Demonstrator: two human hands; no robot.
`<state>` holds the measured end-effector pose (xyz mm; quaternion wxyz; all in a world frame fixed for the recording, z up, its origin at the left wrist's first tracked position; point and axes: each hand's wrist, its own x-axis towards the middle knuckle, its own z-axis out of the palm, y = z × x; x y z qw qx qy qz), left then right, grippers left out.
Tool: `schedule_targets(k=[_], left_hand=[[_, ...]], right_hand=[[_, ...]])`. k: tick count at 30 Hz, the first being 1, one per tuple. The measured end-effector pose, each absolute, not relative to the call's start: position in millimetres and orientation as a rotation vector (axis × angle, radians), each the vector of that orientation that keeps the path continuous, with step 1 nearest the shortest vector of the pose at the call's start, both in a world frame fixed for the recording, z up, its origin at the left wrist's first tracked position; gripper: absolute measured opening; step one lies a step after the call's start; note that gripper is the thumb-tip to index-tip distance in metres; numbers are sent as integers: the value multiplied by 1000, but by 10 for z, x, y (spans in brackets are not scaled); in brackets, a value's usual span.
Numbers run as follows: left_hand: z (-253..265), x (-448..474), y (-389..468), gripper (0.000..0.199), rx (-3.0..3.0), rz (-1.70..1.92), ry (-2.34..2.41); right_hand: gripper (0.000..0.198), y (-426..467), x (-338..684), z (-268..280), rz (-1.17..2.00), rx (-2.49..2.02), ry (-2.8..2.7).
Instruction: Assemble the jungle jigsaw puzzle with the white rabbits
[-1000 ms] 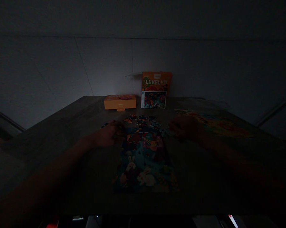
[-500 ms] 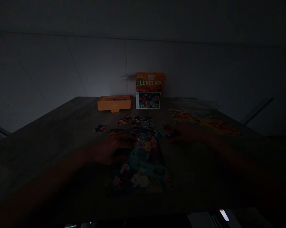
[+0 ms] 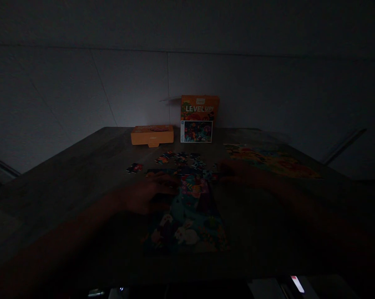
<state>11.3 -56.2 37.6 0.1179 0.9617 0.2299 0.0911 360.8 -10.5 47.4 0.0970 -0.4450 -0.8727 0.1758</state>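
Note:
A partly assembled jigsaw puzzle point(image 3: 187, 234) with white rabbits and a teal area lies in front of me on the dim table. My left hand point(image 3: 146, 192) rests on its upper left part, fingers stretched out and apart. Beyond the top edge of the puzzle, several loose puzzle pieces point(image 3: 181, 158) lie in a cluster. My right hand point(image 3: 235, 171) is at the right end of that cluster, its fingertips over or touching dark pieces there. Darkness hides whether those fingers grip a piece. One more loose puzzle piece point(image 3: 134, 167) lies apart on the left.
An orange puzzle box point(image 3: 200, 110) marked "LEVEL UP!" stands upright at the table's back, with a picture card point(image 3: 197, 132) against its front. Left of it lies a flat orange box point(image 3: 152, 136). A second, yellow-red puzzle point(image 3: 273, 161) lies at the right. The wall rises behind.
My right hand has moved left onto the pieces at the cluster's right end, covering some of them. My left hand stays on the puzzle. The view has shifted slightly.

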Motion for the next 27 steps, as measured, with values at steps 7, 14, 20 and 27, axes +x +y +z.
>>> schedule_targets(k=[7, 14, 20, 27], left_hand=[[358, 121, -560, 44, 2826, 298, 667], [324, 169, -604, 52, 2857, 331, 705], [280, 374, -837, 80, 2880, 316, 583], [223, 377, -771, 54, 2885, 522, 541]], right_hand=[[28, -165, 3623, 557, 695, -1058, -2490], [33, -291, 3480, 562, 755, -956, -2498], [22, -510, 3181, 510, 779, -747, -2404], [20, -562, 3062, 423, 689, -614, -2458]])
